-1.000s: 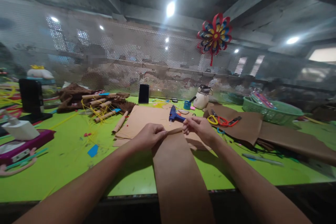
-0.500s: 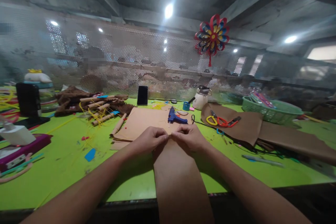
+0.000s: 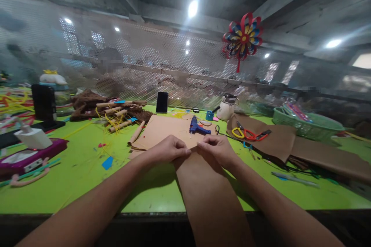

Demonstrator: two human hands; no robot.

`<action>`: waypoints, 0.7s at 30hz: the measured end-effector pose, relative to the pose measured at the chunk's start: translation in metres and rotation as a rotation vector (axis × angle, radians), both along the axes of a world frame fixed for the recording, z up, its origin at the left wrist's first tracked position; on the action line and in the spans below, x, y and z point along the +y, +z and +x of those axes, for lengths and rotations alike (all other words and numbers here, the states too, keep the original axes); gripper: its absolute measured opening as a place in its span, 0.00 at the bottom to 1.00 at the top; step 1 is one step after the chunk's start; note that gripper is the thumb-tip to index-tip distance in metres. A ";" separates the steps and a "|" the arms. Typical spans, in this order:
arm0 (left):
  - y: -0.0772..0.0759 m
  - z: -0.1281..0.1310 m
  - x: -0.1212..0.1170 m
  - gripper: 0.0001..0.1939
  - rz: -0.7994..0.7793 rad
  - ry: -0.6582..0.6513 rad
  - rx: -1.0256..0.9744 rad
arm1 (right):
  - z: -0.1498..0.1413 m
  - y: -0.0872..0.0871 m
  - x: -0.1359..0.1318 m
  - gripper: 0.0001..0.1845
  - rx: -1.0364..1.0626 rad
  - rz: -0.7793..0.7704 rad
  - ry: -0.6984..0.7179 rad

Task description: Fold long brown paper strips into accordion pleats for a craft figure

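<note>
A long strip of brown paper (image 3: 208, 185) runs from between my hands down over the table's front edge. My left hand (image 3: 171, 149) pinches its far end from the left, thumb on top. From the right, my right hand (image 3: 216, 149) pinches the same end between thumb and fingers, a small gap away from the left thumb. Just beyond the hands a blue hot glue gun (image 3: 198, 126) lies on flat sheets of brown paper (image 3: 162, 129).
Scissors (image 3: 246, 133) lie on dark brown paper (image 3: 278, 144) at right, near a green basket (image 3: 310, 123). Rolled paper pieces (image 3: 121, 117) with yellow ties sit at left. A purple power strip (image 3: 34, 160), a phone (image 3: 162, 102) and a white jug (image 3: 226, 108) stand around.
My view has turned slightly left, so the scene sits farther right. The two thumbs have drawn a little apart along the paper's end, both still pinching it.
</note>
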State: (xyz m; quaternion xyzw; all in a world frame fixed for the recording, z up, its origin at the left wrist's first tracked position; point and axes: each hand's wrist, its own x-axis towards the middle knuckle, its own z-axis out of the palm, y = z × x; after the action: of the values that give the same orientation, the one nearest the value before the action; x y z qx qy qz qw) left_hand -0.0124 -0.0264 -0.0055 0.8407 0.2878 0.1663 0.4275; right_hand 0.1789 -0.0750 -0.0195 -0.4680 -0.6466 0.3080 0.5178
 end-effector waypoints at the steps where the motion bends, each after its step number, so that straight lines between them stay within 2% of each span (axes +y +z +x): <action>1: 0.000 0.000 0.000 0.22 0.001 -0.002 0.006 | 0.002 0.000 0.000 0.14 0.010 -0.026 0.001; 7: -0.003 -0.003 0.004 0.19 -0.086 0.000 -0.034 | 0.013 -0.002 0.006 0.16 0.129 -0.046 -0.046; 12: 0.002 -0.004 0.003 0.20 -0.181 -0.006 -0.052 | 0.021 -0.001 0.008 0.17 0.101 -0.022 -0.037; 17: 0.003 -0.005 0.000 0.17 -0.315 0.068 -0.036 | 0.026 -0.001 0.010 0.17 0.149 -0.008 -0.046; 21: -0.003 -0.004 0.005 0.17 -0.344 0.090 -0.070 | 0.028 0.000 0.011 0.17 0.174 0.003 -0.056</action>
State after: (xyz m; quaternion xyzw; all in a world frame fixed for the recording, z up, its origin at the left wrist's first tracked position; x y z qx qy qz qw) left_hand -0.0167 -0.0212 -0.0085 0.7351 0.3344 0.1625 0.5669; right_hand 0.2073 -0.0645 -0.0193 -0.4565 -0.5862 0.3320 0.5812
